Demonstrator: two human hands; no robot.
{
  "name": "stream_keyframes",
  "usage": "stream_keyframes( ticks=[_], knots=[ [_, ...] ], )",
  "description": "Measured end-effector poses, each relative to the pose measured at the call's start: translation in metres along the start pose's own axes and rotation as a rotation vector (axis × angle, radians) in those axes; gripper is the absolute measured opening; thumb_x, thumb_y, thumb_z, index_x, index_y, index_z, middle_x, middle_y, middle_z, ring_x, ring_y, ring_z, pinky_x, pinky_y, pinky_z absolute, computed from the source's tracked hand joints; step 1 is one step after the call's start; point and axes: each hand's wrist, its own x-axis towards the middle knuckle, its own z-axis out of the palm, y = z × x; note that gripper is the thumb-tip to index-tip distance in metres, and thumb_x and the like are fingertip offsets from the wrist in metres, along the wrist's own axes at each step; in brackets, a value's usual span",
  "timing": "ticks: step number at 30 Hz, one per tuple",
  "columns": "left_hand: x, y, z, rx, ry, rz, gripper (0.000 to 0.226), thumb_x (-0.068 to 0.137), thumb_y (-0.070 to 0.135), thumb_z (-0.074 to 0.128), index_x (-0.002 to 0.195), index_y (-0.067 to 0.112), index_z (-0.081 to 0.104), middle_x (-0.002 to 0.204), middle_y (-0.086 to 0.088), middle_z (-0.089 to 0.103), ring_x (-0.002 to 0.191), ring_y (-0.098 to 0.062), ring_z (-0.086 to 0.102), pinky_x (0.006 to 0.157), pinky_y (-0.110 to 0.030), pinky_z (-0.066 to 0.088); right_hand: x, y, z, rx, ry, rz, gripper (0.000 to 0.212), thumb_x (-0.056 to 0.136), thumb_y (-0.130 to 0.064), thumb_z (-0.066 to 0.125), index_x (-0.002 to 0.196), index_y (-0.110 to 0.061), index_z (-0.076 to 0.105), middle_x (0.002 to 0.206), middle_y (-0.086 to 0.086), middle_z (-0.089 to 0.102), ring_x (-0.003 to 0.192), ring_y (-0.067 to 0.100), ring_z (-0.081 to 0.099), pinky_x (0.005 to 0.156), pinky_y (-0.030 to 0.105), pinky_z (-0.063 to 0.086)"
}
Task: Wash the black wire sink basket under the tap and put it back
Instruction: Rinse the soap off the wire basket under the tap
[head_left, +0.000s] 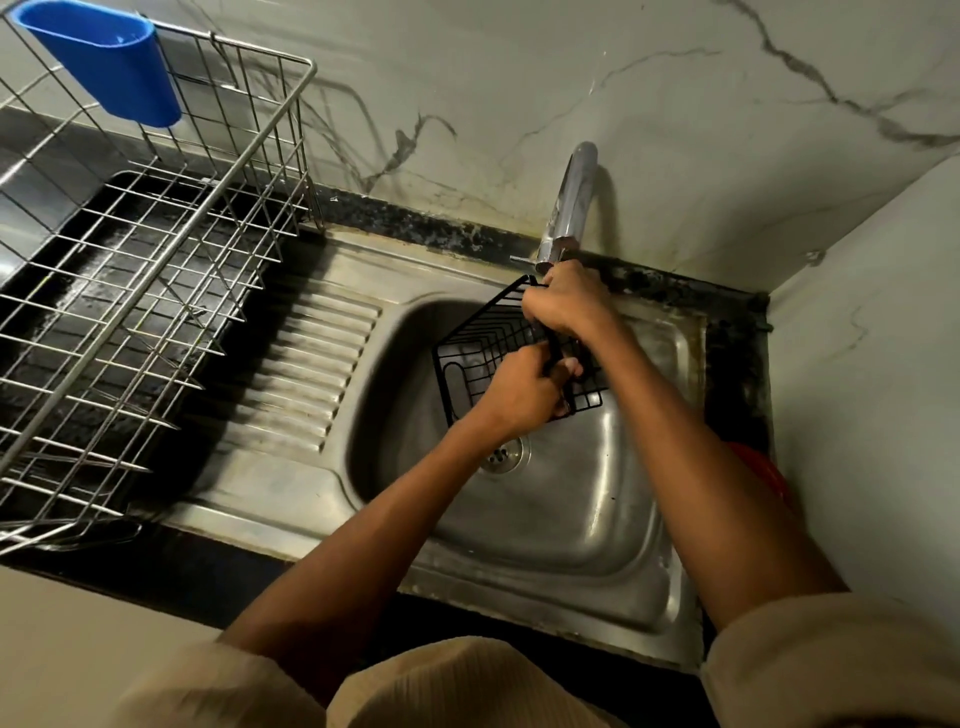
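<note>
The black wire sink basket (480, 343) is tilted over the steel sink bowl (597, 499), just below the spout of the chrome tap (569, 202). My right hand (563, 301) grips the basket's upper rim close to the spout. My left hand (524, 389) holds its lower side, fingers curled round the wires. No stream of water shows clearly. The far part of the basket is hidden behind my hands.
A large steel wire dish rack (156, 270) stands on the black counter at left, with a blue plastic cup holder (109, 62) hung on its rim. A ribbed drainboard (311, 374) lies between rack and bowl. Something red (763, 467) sits at the sink's right edge by the marble wall.
</note>
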Motion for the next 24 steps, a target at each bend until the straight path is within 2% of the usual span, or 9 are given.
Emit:
stream_keyframes(
  ticks=[2,4,7,11,14,16,19,22,24],
  knots=[
    [-0.002,-0.001,-0.002,-0.078,-0.026,0.001,0.025,0.106,0.018,0.050,0.096,-0.001,0.064,0.090,-0.015,0.069,0.061,-0.018,0.063,0.060,-0.034,0.056,-0.001,0.004,0.001,0.048,0.026,0.013,0.016,0.075,-0.023,0.058,0.082,-0.009,0.064,0.086,0.008,0.063,0.078,0.024,0.056,0.060,0.026,0.036],
    [-0.003,-0.006,-0.007,-0.101,0.026,0.026,0.027,0.106,0.018,0.049,0.097,-0.002,0.065,0.089,-0.019,0.068,0.067,-0.018,0.061,0.063,-0.031,0.053,-0.002,0.011,0.001,0.155,0.032,0.052,0.015,0.083,-0.019,0.052,0.073,-0.010,0.060,0.078,0.005,0.059,0.068,0.018,0.052,0.058,0.027,0.036],
    [-0.005,-0.022,-0.026,0.017,0.353,0.015,0.009,0.097,0.009,0.058,0.104,0.010,0.064,0.099,-0.006,0.066,0.086,-0.012,0.062,0.078,-0.028,0.053,0.004,0.030,-0.001,0.375,0.041,0.175,0.017,0.083,-0.017,0.048,0.083,-0.007,0.062,0.087,0.008,0.064,0.073,0.017,0.057,0.064,0.030,0.045],
    [-0.010,-0.042,-0.060,0.327,0.718,-0.259,0.052,0.077,0.009,0.065,0.126,0.005,0.047,0.129,-0.011,0.046,0.121,-0.026,0.044,0.111,-0.046,0.040,0.014,0.061,-0.010,0.606,-0.001,0.259,0.037,0.068,-0.011,0.048,0.093,-0.004,0.074,0.093,0.015,0.071,0.089,0.036,0.067,0.082,0.052,0.058],
    [-0.009,-0.052,-0.081,0.215,0.608,-0.469,0.048,0.074,0.021,0.066,0.117,0.004,0.056,0.121,-0.013,0.057,0.120,-0.031,0.052,0.112,-0.053,0.037,0.014,0.076,-0.017,0.725,-0.121,0.300,0.046,0.068,0.000,0.039,0.104,0.006,0.067,0.109,0.019,0.067,0.097,0.047,0.065,0.076,0.055,0.059],
    [-0.006,-0.055,-0.094,-0.085,0.425,-0.516,0.034,0.067,0.025,0.064,0.095,0.007,0.067,0.103,-0.013,0.069,0.104,-0.034,0.065,0.098,-0.047,0.050,0.011,0.082,-0.019,0.776,-0.170,0.322,0.044,0.074,0.006,0.034,0.103,-0.002,0.066,0.114,0.022,0.063,0.101,0.048,0.063,0.079,0.052,0.057],
    [-0.005,-0.046,-0.104,-0.329,0.237,-0.533,0.012,0.080,0.017,0.057,0.090,0.013,0.064,0.090,-0.007,0.068,0.084,-0.024,0.063,0.076,-0.033,0.046,0.011,0.094,-0.010,0.819,-0.221,0.337,0.045,0.079,0.007,0.033,0.105,-0.008,0.066,0.116,0.023,0.061,0.108,0.044,0.061,0.085,0.052,0.055],
    [-0.005,-0.034,-0.105,-0.355,0.265,-0.491,0.016,0.087,0.004,0.046,0.091,0.016,0.057,0.082,-0.004,0.060,0.068,-0.018,0.056,0.062,-0.030,0.040,0.015,0.107,0.007,0.855,-0.223,0.414,0.039,0.084,0.009,0.038,0.102,-0.009,0.068,0.106,0.020,0.065,0.105,0.041,0.064,0.077,0.048,0.057],
    [-0.005,-0.033,-0.103,-0.315,0.307,-0.471,0.010,0.080,0.010,0.050,0.080,0.018,0.056,0.077,-0.004,0.055,0.065,-0.018,0.049,0.060,-0.030,0.036,0.020,0.112,0.021,0.794,-0.157,0.448,0.030,0.084,0.006,0.043,0.095,-0.007,0.068,0.099,0.021,0.067,0.086,0.035,0.069,0.067,0.042,0.060]
  ],
)
